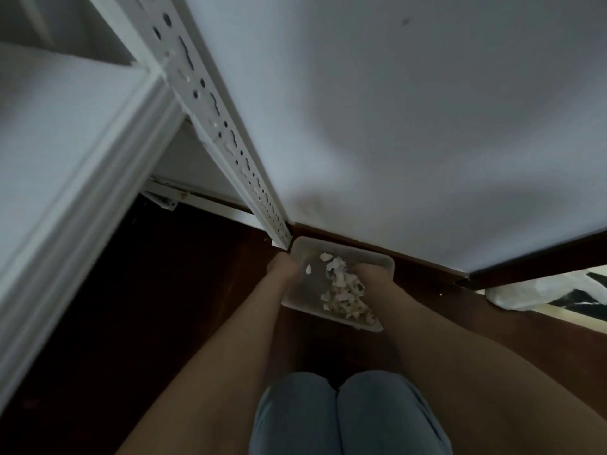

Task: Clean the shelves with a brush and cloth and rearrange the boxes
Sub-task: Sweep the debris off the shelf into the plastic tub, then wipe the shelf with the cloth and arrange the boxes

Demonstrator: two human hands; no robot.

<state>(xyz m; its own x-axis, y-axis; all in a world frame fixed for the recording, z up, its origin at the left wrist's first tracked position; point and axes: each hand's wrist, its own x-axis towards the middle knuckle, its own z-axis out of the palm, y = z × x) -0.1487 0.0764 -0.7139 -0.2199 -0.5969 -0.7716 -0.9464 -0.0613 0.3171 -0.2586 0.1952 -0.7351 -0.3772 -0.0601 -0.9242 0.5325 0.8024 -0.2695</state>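
Plastic box [341, 249] of white scraps [345, 290]; left grip [285, 267] and right grip [372, 273] each clasp a side rim.

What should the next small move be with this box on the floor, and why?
Probably lift the box level and away from the wall. The left hand and right hand hold its sides; it is lidless with loose white scraps piled inside, and it sits beside the shelf upright.

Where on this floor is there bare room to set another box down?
Free: the dark floor left of the plastic box, between shelf post and left forearm. Crowded: the wall corner, where post, box, left hand and right hand meet.
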